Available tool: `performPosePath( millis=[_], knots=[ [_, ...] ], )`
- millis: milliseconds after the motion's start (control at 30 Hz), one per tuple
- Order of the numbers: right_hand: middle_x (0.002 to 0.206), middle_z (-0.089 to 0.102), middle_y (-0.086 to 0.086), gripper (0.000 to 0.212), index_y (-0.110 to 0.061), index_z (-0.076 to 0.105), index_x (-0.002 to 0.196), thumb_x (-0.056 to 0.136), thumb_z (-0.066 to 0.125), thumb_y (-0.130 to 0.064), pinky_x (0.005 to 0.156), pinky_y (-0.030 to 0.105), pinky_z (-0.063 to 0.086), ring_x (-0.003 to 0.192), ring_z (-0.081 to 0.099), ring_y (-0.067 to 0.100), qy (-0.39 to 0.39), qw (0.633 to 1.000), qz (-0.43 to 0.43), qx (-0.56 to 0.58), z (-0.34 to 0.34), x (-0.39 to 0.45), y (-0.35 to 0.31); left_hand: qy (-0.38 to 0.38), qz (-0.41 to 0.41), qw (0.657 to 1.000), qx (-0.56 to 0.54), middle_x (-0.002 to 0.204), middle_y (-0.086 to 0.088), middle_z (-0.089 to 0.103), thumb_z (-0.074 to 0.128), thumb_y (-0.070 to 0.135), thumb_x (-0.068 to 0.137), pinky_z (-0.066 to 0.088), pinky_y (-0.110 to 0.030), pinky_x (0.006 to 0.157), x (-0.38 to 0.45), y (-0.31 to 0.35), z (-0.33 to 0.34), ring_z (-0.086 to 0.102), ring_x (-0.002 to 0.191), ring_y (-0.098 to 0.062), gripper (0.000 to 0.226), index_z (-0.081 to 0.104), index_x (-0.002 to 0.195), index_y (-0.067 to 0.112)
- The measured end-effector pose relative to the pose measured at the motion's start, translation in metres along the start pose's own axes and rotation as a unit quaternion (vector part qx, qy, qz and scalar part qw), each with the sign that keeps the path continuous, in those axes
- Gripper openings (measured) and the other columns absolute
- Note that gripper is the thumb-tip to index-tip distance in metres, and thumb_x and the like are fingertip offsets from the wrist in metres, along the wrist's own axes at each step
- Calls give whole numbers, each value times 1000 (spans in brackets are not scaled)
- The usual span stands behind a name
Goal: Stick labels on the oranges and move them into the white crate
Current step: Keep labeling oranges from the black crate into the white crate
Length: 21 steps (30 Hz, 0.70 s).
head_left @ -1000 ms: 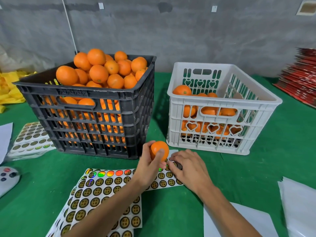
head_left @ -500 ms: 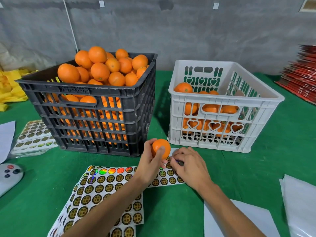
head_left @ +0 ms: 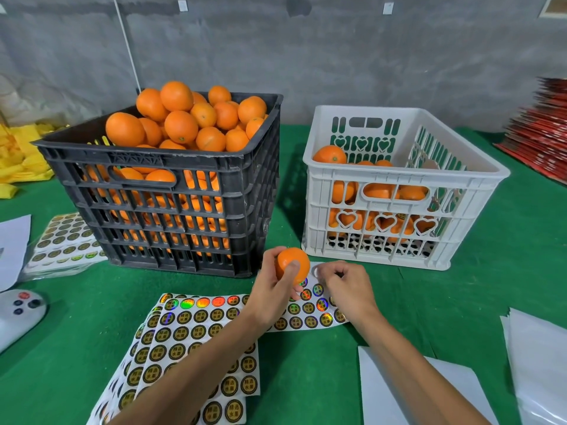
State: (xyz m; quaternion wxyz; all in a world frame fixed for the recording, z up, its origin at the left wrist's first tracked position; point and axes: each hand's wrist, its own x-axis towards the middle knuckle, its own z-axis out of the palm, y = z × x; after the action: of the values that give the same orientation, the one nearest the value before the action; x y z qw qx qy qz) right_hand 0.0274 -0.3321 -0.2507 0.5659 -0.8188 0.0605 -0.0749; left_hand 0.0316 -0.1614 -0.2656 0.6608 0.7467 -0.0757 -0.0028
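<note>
My left hand (head_left: 270, 297) grips one orange (head_left: 293, 262) just above the green table, in front of the gap between the two crates. Close to its right, my right hand (head_left: 348, 286) has its fingers curled and pinches a small round label (head_left: 316, 270) at the far end of a label sheet (head_left: 190, 329). The sheet, with rows of round gold-and-black labels, lies under both forearms. The white crate (head_left: 399, 176) stands behind on the right, partly filled with oranges (head_left: 329, 154). The black crate (head_left: 171, 159) on the left is heaped with oranges (head_left: 181, 124).
A wrapped stack of label sheets (head_left: 64, 237) and a white controller (head_left: 18, 314) lie at the left. White backing papers (head_left: 414, 391) and clear bags (head_left: 540, 363) lie at the near right. Red packaging (head_left: 540, 124) is stacked far right, yellow material (head_left: 18, 154) far left.
My right hand has come up off the sheet with its fingertips pinched and sits a little nearer the orange. My left hand holds the orange in about the same place.
</note>
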Motion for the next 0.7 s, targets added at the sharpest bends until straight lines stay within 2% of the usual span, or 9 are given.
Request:
performPosePath(
  millis=[67, 133, 200, 333, 433, 500, 567, 633, 700],
  knots=[
    [76, 73, 0, 29, -20, 74, 68, 96, 65, -21, 59, 9, 44, 65, 62, 7, 67, 997, -39, 10, 0, -4, 2, -6, -1, 1000, 6, 99, -9, 68, 53, 59, 95, 62, -33, 77, 1, -1, 0, 74, 79, -28, 50, 42, 135, 32],
    [89, 70, -11, 16, -26, 78, 86, 98, 67, -29, 67, 8, 45, 78, 63, 3, 111, 990, -83, 18, 0, -8, 3, -15, 0, 1000, 14, 100, -11, 70, 53, 65, 90, 61, -29, 74, 2, -2, -1, 73, 78, -27, 52, 43, 133, 37],
    [95, 67, -17, 11, -28, 78, 98, 97, 69, -33, 72, 10, 47, 84, 63, 2, 118, 986, -121, 12, 2, -11, 2, -22, 2, 1000, 18, 100, -12, 69, 54, 67, 88, 60, -28, 72, 3, -3, -1, 72, 73, -23, 51, 44, 130, 40],
    [92, 65, -16, 7, -30, 79, 98, 94, 73, -30, 73, 14, 49, 83, 63, 8, 79, 982, -169, 14, 9, -15, -2, -30, 7, 1000, -3, 105, -12, 66, 56, 63, 90, 62, -39, 74, 4, -7, -1, 70, 74, -23, 48, 45, 131, 38],
    [95, 68, -12, 12, -29, 81, 102, 90, 77, -32, 80, 21, 53, 90, 65, 10, 36, 984, -169, 44, 7, -14, 0, -26, 1, 1000, -15, 102, -8, 67, 55, 64, 91, 62, -46, 77, 4, -5, -2, 71, 75, -26, 52, 45, 132, 35],
    [104, 69, -15, 29, -30, 80, 110, 86, 79, -46, 88, 19, 51, 102, 65, 9, -7, 985, -167, 46, 3, -13, 2, -20, -6, 1000, -17, 95, -6, 70, 54, 63, 92, 62, -41, 75, 5, -3, -3, 71, 73, -24, 51, 46, 131, 32],
    [114, 65, -19, 47, -30, 76, 121, 84, 74, -60, 96, 15, 46, 114, 60, 4, -41, 985, -167, 31, 2, -14, 2, -11, -15, 999, -29, 93, -7, 70, 53, 53, 100, 60, -31, 70, 7, -1, -5, 70, 69, -21, 40, 47, 130, 28],
    [119, 62, -20, 45, -27, 73, 126, 92, 67, -56, 102, 19, 46, 120, 58, 4, -48, 983, -176, 8, 3, -15, 2, -7, -22, 998, -53, 95, -14, 70, 52, 38, 108, 59, -30, 67, 7, 2, -5, 70, 70, -24, 30, 46, 132, 21],
    [119, 64, -20, 36, -22, 74, 123, 102, 56, -45, 104, 27, 47, 121, 58, 6, -31, 981, -193, -12, 5, -15, 4, -4, -23, 996, -86, 100, -20, 69, 51, 30, 109, 60, -34, 66, 7, 5, -6, 70, 75, -31, 30, 45, 135, 15]
  ],
)
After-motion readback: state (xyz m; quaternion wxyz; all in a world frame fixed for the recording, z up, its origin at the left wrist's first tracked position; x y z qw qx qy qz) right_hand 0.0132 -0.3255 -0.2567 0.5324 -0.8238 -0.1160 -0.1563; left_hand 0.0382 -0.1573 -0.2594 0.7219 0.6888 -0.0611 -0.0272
